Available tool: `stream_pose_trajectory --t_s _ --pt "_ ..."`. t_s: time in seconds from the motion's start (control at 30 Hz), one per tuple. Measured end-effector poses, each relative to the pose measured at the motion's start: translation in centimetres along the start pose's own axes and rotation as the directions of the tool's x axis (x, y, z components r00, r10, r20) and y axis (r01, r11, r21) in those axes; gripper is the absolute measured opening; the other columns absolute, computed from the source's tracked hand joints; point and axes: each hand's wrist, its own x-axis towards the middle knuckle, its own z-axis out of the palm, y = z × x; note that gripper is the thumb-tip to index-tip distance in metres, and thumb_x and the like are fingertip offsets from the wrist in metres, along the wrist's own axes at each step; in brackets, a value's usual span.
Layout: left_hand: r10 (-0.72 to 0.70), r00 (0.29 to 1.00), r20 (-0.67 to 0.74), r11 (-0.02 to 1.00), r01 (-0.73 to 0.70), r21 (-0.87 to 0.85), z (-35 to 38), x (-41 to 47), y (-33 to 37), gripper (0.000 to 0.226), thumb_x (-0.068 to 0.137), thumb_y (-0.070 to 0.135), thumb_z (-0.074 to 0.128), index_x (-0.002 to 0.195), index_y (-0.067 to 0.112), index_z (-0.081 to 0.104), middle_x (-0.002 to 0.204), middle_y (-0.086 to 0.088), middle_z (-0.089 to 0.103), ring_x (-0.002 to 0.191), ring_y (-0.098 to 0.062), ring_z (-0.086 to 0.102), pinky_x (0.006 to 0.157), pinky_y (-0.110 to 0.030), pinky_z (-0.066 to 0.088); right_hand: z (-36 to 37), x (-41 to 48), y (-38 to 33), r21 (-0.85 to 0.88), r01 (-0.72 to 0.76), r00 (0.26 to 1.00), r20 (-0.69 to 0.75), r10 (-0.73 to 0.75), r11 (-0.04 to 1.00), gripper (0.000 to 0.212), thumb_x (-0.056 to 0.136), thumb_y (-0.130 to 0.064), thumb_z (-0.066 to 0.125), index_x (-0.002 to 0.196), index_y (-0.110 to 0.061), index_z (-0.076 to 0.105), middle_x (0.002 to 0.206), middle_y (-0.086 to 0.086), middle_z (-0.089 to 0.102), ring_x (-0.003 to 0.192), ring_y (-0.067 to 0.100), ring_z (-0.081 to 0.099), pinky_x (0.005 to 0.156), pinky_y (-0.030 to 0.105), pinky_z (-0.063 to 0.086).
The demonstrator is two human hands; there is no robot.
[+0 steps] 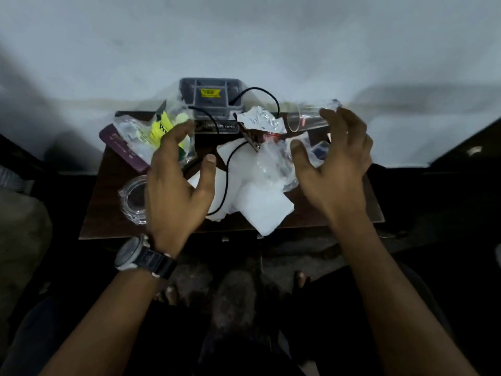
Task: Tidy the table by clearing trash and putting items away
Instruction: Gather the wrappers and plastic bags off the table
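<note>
A small dark wooden table [113,213] is littered with trash. White paper sheets [260,210] lie at its middle, with crumpled clear plastic [273,161] and a torn foil wrapper [260,119] above them. A clear bag with yellow contents [160,128] lies at the left. A clear glass [306,119] lies on its side at the back right. My left hand [173,183], with a watch on its wrist, hovers over the left side, fingers relaxed, holding nothing. My right hand [336,164] hovers over the right side, fingers loosely spread, empty.
A black organiser tray [210,97] with a yellow label stands at the table's back. A black cable [226,172] loops across the papers. A maroon flat case [122,147] lies at the left and a glass ashtray [132,198] at the front left. A pale wall stands behind.
</note>
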Motion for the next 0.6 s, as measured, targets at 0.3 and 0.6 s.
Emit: stream_pose_trajectory --t_s 0.3,0.6 --pt "-0.072 0.995 0.075 0.996 0.075 -0.042 0.0 3.1 0.4 0.040 0.100 0.021 0.056 0.140 0.016 0.051 0.138 0.006 0.062 0.120 0.001 0.054 0.085 0.006 0.034 3.7 2.5 -2.0 -0.206 0.192 0.972 0.175 -0.157 0.959 0.072 0.081 -0.073 0.062 0.137 -0.027 0.059 0.154 0.006 0.047 0.148 0.028 0.037 0.121 0.064 0.012" --pt "-0.087 0.990 0.113 0.994 0.093 -0.057 0.9 3.9 -0.1 0.040 0.101 0.018 0.054 0.141 0.017 0.050 0.141 0.005 0.062 0.124 -0.003 0.055 0.088 0.001 0.035 8.1 6.6 -3.6 -0.483 0.232 0.920 0.391 -0.029 0.845 0.042 0.085 -0.045 0.070 0.116 -0.018 0.073 0.148 0.012 0.045 0.142 0.037 0.036 0.121 0.055 0.018"
